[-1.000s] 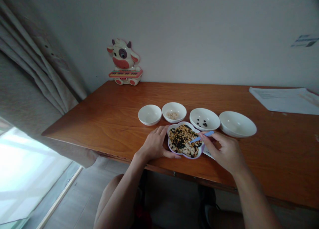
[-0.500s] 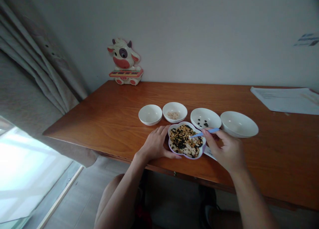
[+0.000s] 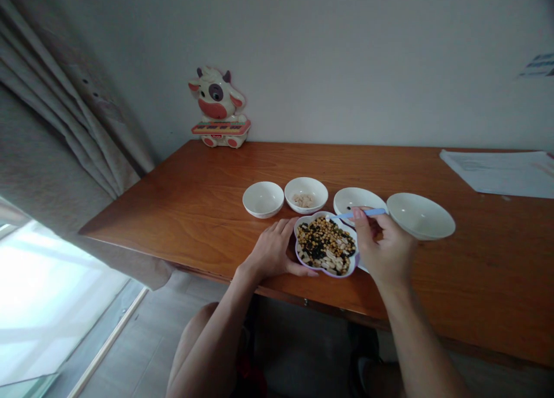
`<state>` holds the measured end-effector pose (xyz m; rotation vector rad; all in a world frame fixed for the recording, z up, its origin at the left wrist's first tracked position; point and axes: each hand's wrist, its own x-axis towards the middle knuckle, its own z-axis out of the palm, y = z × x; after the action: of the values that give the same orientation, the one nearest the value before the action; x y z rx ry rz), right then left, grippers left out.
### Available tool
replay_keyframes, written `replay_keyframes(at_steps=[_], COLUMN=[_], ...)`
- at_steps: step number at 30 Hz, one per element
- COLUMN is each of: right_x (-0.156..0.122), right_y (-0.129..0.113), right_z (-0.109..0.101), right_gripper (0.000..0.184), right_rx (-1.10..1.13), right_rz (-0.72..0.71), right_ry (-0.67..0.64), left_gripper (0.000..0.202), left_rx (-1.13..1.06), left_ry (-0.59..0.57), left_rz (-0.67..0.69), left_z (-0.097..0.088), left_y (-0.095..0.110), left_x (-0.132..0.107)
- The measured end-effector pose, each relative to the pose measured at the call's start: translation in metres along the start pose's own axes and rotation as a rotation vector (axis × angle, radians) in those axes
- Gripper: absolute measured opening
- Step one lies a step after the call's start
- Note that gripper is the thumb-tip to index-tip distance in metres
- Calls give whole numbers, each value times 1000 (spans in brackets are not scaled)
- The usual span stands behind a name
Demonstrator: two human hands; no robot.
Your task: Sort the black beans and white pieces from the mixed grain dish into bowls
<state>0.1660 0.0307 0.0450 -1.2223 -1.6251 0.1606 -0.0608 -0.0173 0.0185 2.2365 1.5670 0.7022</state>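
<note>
While the left hand (image 3: 270,251) cups the near-left side of the flower-shaped dish (image 3: 296,252), fingers curled vs. its wall, that dish sits at the front edge of the table (image 3: 194,213), packed w/ mixed yellow, black & pale beans. The right hand (image 3: 383,245), closed in a pinch, grips a thin blue tool (image 3: 366,213) just past the dish's far-right rim, tip pointing left. Behind runs a row of 4 white bowls. The leftmost bowl (image 3: 263,199) shows bare white inside. The 2nd bowl (image 3: 306,209) has a few pale bits. The 3rd bowl (image 3: 352,196) is partly hidden by hand & tool, so its contents can't be told. The 4th bowl (image 3: 419,216) is bare white inside. A cow toy (image 3: 219,109) stands by the wall, and papers (image 3: 502,173) lie far right.
</note>
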Motion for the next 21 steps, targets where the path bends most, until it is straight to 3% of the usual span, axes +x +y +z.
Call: replay_keyframes(at_steps=[6,21], right_x=[5,8], right_y=[-5,-13], right_z=[13,38], right_gripper=[33,35], right_rx=[15,-33], right_rz=[74,24], right_ry=[19,23], left_gripper=[113,116], left_rx=[-13,-56], left_ry=[-9,-4], left_rz=[3,-14], left_z=[1,0], left_y=[-2,0], left_x=[1,0])
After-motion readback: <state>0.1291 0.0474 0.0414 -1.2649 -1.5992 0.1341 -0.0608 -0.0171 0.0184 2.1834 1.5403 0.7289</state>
